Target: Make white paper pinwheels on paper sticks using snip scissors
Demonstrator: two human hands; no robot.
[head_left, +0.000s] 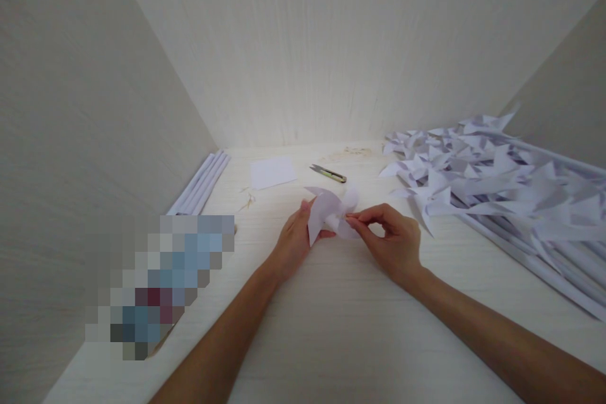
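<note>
Scissors (pixel 328 172) and paper sheet (pixel 273 172) beyond pinwheel (pixel 330 213)

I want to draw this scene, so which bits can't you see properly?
Head view:
- The folded white paper pinwheel: its centre is covered by the right hand fingertips.
- The pixelated patch is blurred out.
- The pile of white paper pinwheels is cut off by the right edge.
- The small yellow-handled cutter is too small for detail.

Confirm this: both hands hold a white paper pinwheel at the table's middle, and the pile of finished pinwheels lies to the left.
Wrong side. In the head view the pile of finished pinwheels lies to the right; the left hand and right hand do hold the white paper pinwheel.
</note>
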